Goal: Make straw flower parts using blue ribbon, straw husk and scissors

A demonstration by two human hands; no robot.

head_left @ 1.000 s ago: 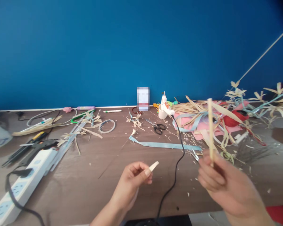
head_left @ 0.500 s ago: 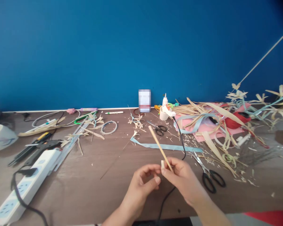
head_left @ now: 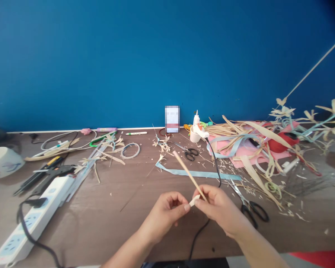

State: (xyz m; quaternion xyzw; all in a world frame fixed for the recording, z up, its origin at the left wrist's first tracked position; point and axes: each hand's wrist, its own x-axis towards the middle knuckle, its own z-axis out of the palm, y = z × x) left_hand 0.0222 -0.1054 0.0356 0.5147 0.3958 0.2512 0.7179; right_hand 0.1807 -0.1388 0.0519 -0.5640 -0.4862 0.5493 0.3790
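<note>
Straw strip (head_left: 187,173) light, thin, stiff along length but likely to crease or split if bent; you hold it above worktop (head_left: 106,208) near front edge, tip slanting up toward back. Your right hand (head_left: 216,208) pinches its lower end. Your left hand (head_left: 164,212) pinches short pale scrap (head_left: 193,202) touching strip base. Grip low, fingertips only. Black cord (head_left: 212,160) runs just beneath; 1 pair of scissors (head_left: 248,206) lies beside right hand.
</note>
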